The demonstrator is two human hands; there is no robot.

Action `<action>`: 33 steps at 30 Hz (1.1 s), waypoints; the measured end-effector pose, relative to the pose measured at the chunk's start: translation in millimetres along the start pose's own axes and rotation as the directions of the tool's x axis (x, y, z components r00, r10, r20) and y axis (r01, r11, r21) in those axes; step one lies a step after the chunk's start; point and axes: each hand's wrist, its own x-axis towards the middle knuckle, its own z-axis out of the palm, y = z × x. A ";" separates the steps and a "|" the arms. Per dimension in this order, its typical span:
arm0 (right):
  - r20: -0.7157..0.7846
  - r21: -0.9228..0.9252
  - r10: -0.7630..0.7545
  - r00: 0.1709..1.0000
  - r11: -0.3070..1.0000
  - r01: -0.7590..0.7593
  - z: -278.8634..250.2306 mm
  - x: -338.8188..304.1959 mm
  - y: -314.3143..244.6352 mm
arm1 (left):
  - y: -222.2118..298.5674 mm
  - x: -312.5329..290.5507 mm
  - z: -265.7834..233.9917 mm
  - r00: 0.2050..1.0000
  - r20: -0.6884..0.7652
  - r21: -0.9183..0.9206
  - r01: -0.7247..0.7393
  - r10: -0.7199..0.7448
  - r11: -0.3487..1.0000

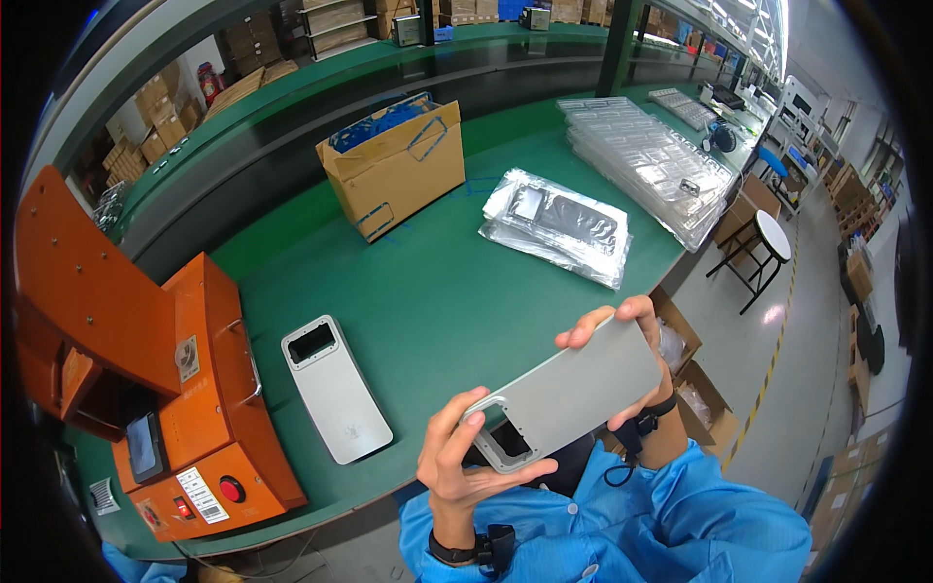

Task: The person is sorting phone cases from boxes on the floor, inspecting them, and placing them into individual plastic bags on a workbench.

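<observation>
Between both hands I hold a flat silver-grey metal casing [583, 389] with rounded corners and a dark rectangular cutout at its left end, tilted over the table's front edge. My left hand [457, 457] grips the cutout end, fingers on the top edge and thumb along the bottom. Around the far right end my right hand [637, 340] is closed, fingertips over the upper edge. A second matching casing [350, 403] lies flat on the green table [428, 282], its cutout toward the back, left of my hands.
An orange machine [219, 389] with a red button stands at the left. Behind are an open cardboard box [403, 180] and silver bags [554, 253]. Clear plastic trays [641, 160] are stacked at the right. Open cartons [705, 413] sit below the table's right edge.
</observation>
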 end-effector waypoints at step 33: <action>-0.149 0.040 0.067 0.987 0.997 -0.061 22.1 -15.6 27.8 | 15.0 9.0 -23.9 0.949 0.238 0.156 0.174 -0.208 0.972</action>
